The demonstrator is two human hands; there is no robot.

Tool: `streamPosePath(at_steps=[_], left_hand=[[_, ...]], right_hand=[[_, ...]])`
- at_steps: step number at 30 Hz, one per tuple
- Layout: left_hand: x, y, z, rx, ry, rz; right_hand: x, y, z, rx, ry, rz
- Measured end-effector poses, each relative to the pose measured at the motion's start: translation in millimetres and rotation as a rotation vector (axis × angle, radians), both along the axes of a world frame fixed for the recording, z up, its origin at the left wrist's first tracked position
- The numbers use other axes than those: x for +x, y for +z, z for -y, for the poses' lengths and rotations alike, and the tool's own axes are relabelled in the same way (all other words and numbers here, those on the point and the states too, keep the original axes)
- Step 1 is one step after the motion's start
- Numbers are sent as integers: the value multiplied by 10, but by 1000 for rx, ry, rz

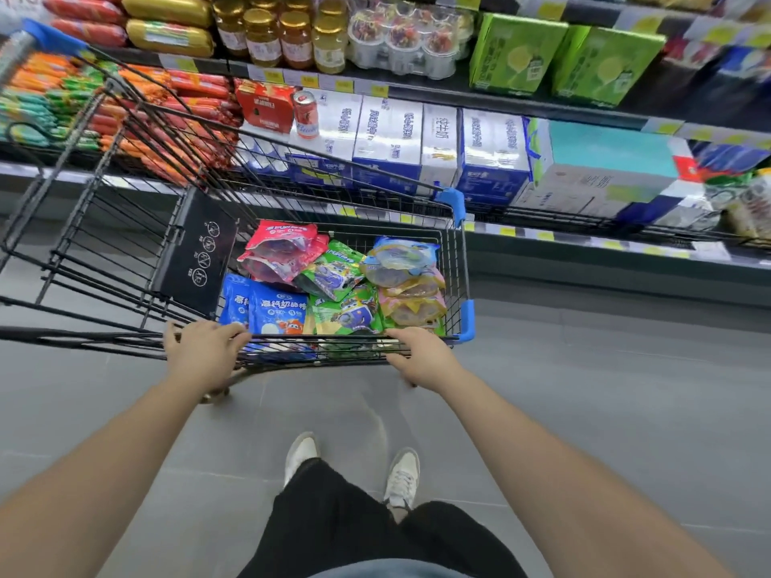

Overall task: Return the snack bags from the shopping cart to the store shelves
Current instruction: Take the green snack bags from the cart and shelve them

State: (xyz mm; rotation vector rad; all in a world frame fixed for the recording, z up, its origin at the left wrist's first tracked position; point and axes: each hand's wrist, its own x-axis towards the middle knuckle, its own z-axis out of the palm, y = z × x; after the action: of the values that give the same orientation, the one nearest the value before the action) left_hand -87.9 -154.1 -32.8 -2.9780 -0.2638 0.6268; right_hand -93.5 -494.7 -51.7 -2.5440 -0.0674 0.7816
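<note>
Both grips are closing tight: the left hand (204,352) and right hand (421,356) are each curling fingers over the shopping cart's (452,200) near rim, arms reaching forward. Snack bags (279,310) are lying inside the cart: two red, two blue, at least two green, several stacked at its right side. Store shelves (417,87) are standing beyond the cart.

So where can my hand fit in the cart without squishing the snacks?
Crowded: snack bags cover the cart floor from the black flap to the blue-cornered end. Free: the wire section left of the flap, and a gap at the far wall between the red bag and the blue-yellow bag.
</note>
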Motion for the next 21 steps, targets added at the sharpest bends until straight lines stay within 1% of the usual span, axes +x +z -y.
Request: streamPosePath(at_steps=[9,12,21], left_hand=[[-18,-71,373,-83,6,40],[-46,-57,602,-147,2,71],[-44,-38,1393,-197,-25,59]], right_hand=[[-65,-27,298,-23,-149,12],[-123,-14,483,-78,-157,20],[-201,-7,1239,-98,-166,26]])
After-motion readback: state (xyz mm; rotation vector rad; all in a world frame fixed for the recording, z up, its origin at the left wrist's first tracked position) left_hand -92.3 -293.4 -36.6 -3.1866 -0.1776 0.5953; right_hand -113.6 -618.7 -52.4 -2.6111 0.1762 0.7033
